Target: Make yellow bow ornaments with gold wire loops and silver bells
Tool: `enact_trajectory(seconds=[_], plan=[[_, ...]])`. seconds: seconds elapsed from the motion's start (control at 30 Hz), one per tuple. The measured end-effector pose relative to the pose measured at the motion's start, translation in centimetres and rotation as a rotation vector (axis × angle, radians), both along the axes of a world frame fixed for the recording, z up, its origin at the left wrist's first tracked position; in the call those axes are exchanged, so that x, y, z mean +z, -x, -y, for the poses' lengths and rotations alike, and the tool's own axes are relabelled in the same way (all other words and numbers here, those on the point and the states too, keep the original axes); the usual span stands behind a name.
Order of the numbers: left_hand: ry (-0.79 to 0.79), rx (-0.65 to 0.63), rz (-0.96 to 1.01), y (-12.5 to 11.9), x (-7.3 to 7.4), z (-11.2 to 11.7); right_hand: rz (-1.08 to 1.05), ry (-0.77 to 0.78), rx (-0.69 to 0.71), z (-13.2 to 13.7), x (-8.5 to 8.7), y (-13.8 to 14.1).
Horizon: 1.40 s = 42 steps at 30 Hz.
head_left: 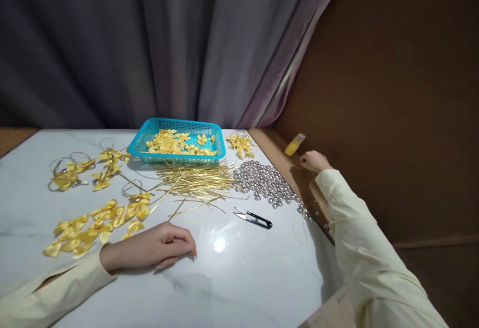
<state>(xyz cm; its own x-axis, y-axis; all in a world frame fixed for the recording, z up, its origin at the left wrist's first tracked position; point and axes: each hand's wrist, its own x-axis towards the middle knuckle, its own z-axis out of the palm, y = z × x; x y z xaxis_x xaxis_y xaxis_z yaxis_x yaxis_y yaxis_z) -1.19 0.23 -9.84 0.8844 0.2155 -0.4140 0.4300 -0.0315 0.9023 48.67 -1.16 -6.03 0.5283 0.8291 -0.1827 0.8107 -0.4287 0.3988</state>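
While the left hand (170, 245) rests, the right hand (314, 161) neighbours a bottle (294, 145).

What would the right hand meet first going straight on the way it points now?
Probably the small yellow bottle with the clear cap, just ahead of the right hand; depth is unclear in this single view, so it might miss.

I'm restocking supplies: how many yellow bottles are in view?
1: the bottle is on the brown ledge, just left of the right hand. Any behind the right sleeve would be hidden.
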Motion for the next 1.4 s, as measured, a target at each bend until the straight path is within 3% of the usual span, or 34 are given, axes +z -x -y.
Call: enact_trajectory(seconds=[0.7, 0.97, 1.1, 1.27, 1.4], plan=[[-0.004, 0.001, -0.007, 0.1, 0.1, -0.1, -0.106, -0.082, 0.006, 0.5, -0.4, -0.4], [0.003, 0.001, 0.0, -0.1, 0.0, -0.1, -0.172, -0.263, 0.014, 3.2, 2.4, -1.3], [0.005, 0.005, -0.003, 0.0, -0.1, -0.2, -0.203, -0.163, -0.012, 4.1, 2.6, -1.7], [0.006, 0.012, -0.009, 0.1, -0.2, -0.2, -0.222, 0.017, 0.005, 3.5, 0.9, -1.4], [0.005, 0.013, -0.013, 0.1, -0.1, -0.2, -0.181, 0.055, 0.03, 2.6, -0.5, -1.2]])
